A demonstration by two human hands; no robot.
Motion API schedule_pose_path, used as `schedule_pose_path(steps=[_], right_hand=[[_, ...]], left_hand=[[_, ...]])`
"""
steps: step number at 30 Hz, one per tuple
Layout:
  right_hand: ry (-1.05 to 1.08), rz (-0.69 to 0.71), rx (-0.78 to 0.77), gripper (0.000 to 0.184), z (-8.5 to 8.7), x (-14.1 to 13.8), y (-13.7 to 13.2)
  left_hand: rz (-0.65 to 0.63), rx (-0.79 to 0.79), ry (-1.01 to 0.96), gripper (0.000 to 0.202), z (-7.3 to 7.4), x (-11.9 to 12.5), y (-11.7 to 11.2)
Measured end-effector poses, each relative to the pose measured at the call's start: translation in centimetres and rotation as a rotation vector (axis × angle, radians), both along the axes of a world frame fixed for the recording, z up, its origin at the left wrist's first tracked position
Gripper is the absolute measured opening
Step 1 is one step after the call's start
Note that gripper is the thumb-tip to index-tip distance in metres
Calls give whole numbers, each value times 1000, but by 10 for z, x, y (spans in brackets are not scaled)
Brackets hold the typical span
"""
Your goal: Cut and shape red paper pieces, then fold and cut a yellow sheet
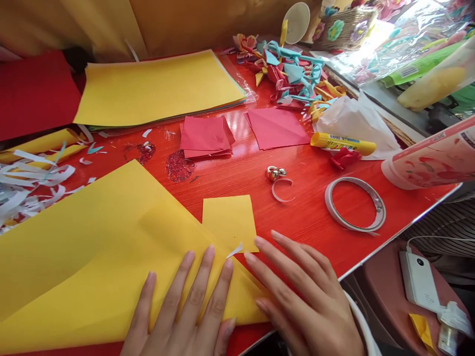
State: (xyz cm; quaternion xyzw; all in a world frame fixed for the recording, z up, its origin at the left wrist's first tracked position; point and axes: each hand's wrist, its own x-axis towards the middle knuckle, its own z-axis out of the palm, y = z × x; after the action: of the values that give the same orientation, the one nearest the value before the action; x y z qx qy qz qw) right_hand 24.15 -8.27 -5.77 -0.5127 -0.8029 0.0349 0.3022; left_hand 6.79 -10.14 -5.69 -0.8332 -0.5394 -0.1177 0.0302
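Note:
A large sheet of yellow paper (111, 247), folded over on a slant, lies across the near left of the red table. My left hand (193, 301) rests on it with the fingers spread, holding nothing. Over the right end of the sheet is my right hand (304, 291), fingers stretched out and slightly apart, its thumb near the folded edge. A small yellow paper square (228, 217) lies just beyond the fingertips, partly under the large sheet. Close to both hands, a thin white paper scrap (234, 251) sits at the fold.
Red paper squares (206, 136), a tape roll (330, 207), a glue stick (343, 143) and small bells (274, 173) lie beyond my hands. A yellow paper stack (159, 89) and folded paper pieces (293, 69) are at the back. White paper strips (33, 173) lie left; a pink cup (430, 158) stands right.

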Motion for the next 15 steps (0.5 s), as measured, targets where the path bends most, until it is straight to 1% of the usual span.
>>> schedule_pose_path(steps=[2, 3, 7, 8, 9, 10, 13, 15], right_hand=[[-56, 32, 0, 39, -2, -3, 8], [-82, 25, -14, 42, -3, -3, 11], [-132, -149, -27, 37, -3, -1, 17], [-129, -177, -14, 36, -1, 1, 18], [-119, -175, 0, 35, 0, 2, 17], [-97, -142, 16, 35, 1, 3, 16], [4, 17, 42, 31, 2, 4, 9], [23, 51, 32, 28, 0, 3, 5]], left_hand=[[3, 3, -5, 45, 0, -1, 0], [5, 6, -5, 45, -1, -2, 1], [5, 14, -1, 45, -2, -5, 0], [6, 16, 3, 45, -2, -5, 0], [7, 16, 7, 45, -2, -5, 0], [8, 16, 10, 45, -2, -5, 0], [6, 2, 11, 44, 0, -5, 1], [4, -12, 11, 44, 1, -5, 3]])
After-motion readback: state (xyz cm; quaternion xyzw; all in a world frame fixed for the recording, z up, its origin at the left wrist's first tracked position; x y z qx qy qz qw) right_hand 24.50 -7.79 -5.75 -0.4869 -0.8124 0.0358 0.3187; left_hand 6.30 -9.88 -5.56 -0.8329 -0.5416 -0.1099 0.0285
